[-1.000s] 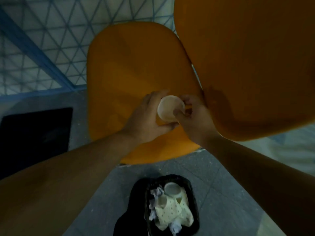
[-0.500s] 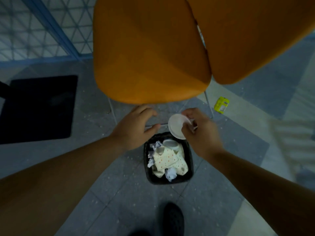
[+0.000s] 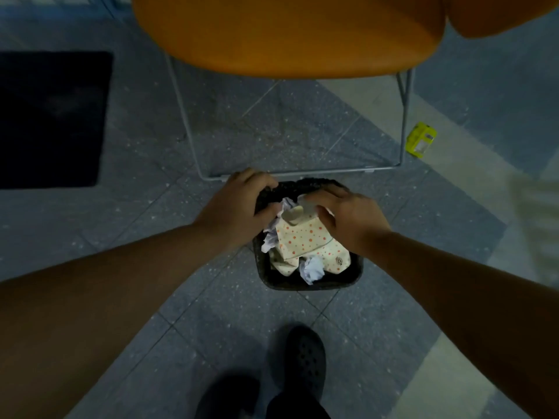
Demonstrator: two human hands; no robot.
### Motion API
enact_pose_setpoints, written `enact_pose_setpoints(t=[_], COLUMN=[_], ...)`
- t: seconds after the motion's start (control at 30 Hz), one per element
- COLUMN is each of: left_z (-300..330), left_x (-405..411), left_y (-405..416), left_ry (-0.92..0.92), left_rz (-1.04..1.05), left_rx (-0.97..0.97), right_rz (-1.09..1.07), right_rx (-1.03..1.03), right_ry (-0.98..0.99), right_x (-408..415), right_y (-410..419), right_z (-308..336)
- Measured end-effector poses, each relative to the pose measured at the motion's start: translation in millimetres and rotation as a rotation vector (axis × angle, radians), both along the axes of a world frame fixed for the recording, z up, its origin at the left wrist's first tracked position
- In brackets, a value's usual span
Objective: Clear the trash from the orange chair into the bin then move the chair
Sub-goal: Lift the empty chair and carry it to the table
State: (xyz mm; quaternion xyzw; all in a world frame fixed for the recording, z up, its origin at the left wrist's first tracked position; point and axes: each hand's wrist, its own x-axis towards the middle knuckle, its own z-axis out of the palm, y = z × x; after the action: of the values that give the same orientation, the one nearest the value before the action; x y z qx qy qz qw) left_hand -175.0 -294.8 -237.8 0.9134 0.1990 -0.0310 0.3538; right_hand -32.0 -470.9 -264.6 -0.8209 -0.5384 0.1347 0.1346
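The orange chair (image 3: 287, 34) fills the top of the view, its seat bare, with its grey metal frame (image 3: 302, 173) on the floor just beyond the bin. The black bin (image 3: 308, 284) stands below it, filled with dotted paper (image 3: 302, 241), crumpled white paper (image 3: 313, 269) and a paper cup (image 3: 293, 214). My left hand (image 3: 239, 204) curls over the bin's far left rim. My right hand (image 3: 348, 217) is low over the bin's opening, fingers and thumb round a blurred white cup (image 3: 307, 201) right on top of the trash.
A small yellow carton (image 3: 421, 140) lies on the tiled floor right of the chair frame. A black mat (image 3: 51, 116) lies at the left. My dark shoe (image 3: 305, 358) stands just in front of the bin.
Both hands came off the chair seat and down to the bin. The right hand carried the white cup along and lowered it into the bin; the left hand took the rim.
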Motion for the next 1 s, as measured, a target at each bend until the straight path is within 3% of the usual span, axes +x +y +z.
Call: enact_pose_setpoints(t=[0.23,0.5,0.7,1.0], left_z=[26.4,108.0,203.9,378.7], left_x=[12.5,17.7,25.7,26.4], left_y=[4.3,10.2,12.0,21.4], left_ry=[-0.022,-0.048,-0.032,0.002], left_rz=[0.015,-0.013,-0.067,-0.044], left_rx=[0.008,0.020,0.008,0.151], right_rz=[-0.092,-0.185,-0.268,-0.279], right_rx=[0.024,0.118,0.172,0.160], right_ry=[0.037,0.104,0.126,0.084], right_x=[3.1,-1.0,3.6,-7.3], right_y=[-4.2,11.3,18.4,24.8], right_z=[31.7,109.2,213.0,412.8])
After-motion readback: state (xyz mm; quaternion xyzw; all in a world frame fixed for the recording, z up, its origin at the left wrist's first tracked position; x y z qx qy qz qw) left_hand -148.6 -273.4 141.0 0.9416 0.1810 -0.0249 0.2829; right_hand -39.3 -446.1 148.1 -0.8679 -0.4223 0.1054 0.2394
